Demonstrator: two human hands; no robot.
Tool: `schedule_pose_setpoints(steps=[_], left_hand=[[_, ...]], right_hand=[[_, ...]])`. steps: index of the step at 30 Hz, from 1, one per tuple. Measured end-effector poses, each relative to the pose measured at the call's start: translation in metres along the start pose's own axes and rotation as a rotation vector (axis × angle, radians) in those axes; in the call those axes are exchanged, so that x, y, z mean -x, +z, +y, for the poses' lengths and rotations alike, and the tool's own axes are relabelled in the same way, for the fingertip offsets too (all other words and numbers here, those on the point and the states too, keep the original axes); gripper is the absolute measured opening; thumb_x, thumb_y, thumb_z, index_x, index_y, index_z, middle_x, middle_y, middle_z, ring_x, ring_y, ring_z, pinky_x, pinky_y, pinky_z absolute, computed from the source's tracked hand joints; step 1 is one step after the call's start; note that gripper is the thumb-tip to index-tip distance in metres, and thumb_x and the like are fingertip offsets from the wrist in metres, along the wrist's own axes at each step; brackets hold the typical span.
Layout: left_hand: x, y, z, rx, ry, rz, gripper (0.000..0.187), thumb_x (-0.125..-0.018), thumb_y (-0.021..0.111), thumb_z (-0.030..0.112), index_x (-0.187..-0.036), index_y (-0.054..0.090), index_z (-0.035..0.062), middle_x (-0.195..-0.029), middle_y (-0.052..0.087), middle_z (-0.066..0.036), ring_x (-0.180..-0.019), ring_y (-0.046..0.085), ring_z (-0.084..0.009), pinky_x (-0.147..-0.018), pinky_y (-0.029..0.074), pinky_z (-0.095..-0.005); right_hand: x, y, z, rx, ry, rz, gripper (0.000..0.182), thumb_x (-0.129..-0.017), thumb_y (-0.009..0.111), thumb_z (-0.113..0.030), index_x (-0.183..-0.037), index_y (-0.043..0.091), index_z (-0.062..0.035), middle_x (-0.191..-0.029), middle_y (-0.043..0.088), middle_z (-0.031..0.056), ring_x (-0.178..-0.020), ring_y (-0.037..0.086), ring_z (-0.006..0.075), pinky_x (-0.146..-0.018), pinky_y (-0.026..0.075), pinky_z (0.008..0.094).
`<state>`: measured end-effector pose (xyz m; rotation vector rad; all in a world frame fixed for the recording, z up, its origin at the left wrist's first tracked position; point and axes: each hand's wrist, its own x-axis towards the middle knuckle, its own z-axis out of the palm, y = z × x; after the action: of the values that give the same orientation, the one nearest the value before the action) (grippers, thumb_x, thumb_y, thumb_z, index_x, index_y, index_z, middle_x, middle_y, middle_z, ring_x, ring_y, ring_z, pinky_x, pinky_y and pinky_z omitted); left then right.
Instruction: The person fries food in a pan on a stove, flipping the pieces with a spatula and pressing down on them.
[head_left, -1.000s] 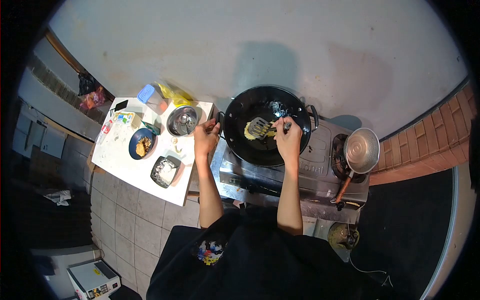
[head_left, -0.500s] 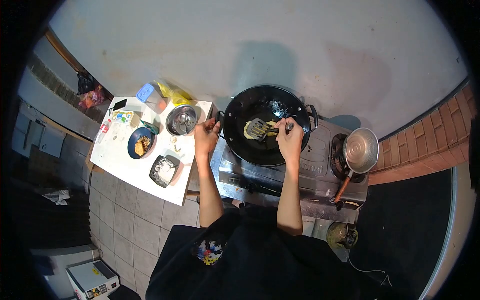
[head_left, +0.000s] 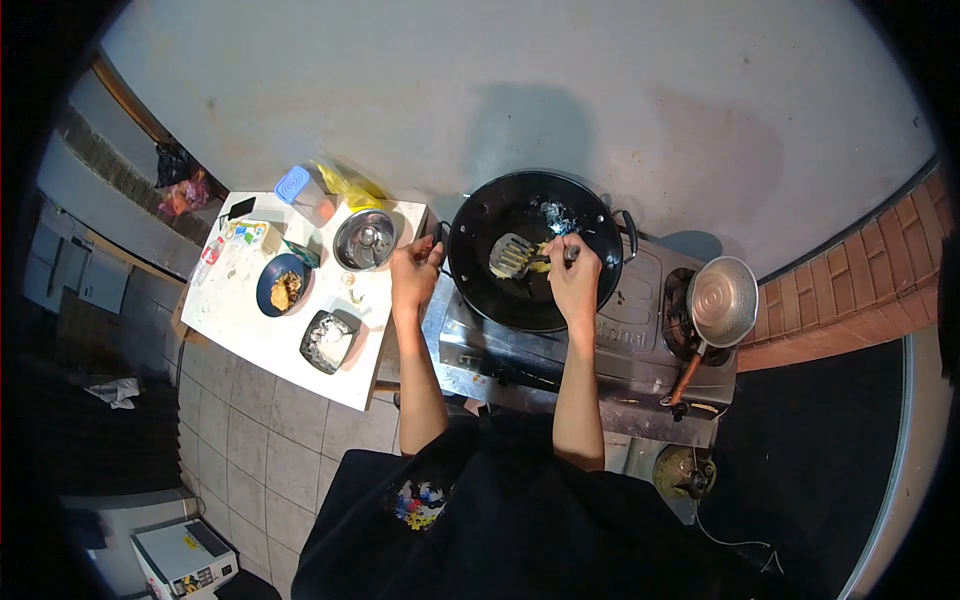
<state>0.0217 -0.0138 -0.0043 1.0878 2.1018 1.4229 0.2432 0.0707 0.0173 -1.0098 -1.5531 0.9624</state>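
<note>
Right hand [head_left: 574, 280] clamped on the spatula [head_left: 512, 256], left hand [head_left: 415, 275] gripping the wok [head_left: 530, 262] handle; lift too fast and the egg [head_left: 541, 264] may tear or slide off

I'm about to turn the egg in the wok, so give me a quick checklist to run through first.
1. Left hand steadying the wok at its handle: ok.
2. Right hand gripping the spatula: ok.
3. Spatula blade over the egg: ok; whether it is under the egg, cannot tell.
4. Wok seated on the stove: ok.
5. Flame on: cannot tell, the burner is hidden.
6. Saucepan on the other burner clear of the right arm: ok.
</note>
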Motion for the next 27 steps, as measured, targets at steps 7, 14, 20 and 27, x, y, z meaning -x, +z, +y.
schedule_pose_setpoints(steps=[7, 14, 20, 27], left_hand=[[0.000, 0.000, -0.001, 0.003, -0.010, 0.017, 0.034, -0.086, 0.068, 0.014, -0.111, 0.064, -0.0090, -0.098, 0.070, -0.021, -0.090, 0.069, -0.0224, -0.079, 0.052, -0.0316], [-0.001, 0.001, -0.005, 0.026, 0.029, 0.024, 0.034, -0.085, 0.069, 0.013, -0.109, 0.064, -0.0105, -0.093, 0.070, -0.021, -0.084, 0.069, -0.0206, -0.078, 0.052, -0.0297], [-0.002, 0.002, -0.007, 0.032, 0.027, 0.011, 0.034, -0.085, 0.068, 0.013, -0.109, 0.063, -0.0112, -0.093, 0.070, -0.021, -0.085, 0.069, -0.0200, -0.078, 0.052, -0.0299], [-0.001, 0.001, -0.005, 0.060, 0.025, 0.020, 0.035, -0.084, 0.069, 0.012, -0.110, 0.063, -0.0108, -0.094, 0.070, -0.021, -0.084, 0.069, -0.0200, -0.077, 0.052, -0.0303]], right_hand=[[0.000, 0.009, 0.007, 0.075, -0.104, -0.011, 0.022, -0.094, 0.056, -0.010, -0.077, 0.058, 0.0035, -0.063, 0.059, 0.0049, -0.052, 0.049, 0.0054, -0.048, 0.039, 0.0244], [0.001, 0.010, -0.002, 0.092, -0.193, 0.043, 0.022, -0.094, 0.056, -0.010, -0.078, 0.057, 0.0047, -0.062, 0.057, 0.0074, -0.056, 0.048, 0.0062, -0.053, 0.040, 0.0261], [0.002, 0.008, -0.010, 0.130, -0.158, 0.023, 0.022, -0.093, 0.058, -0.010, -0.076, 0.056, 0.0039, -0.056, 0.048, 0.0058, -0.052, 0.039, 0.0077, -0.049, 0.034, 0.0283], [0.004, 0.010, -0.018, 0.145, -0.138, -0.015, 0.020, -0.089, 0.058, -0.007, -0.074, 0.052, 0.0038, -0.060, 0.050, 0.0194, -0.050, 0.049, 0.0327, -0.050, 0.038, 0.0379]])
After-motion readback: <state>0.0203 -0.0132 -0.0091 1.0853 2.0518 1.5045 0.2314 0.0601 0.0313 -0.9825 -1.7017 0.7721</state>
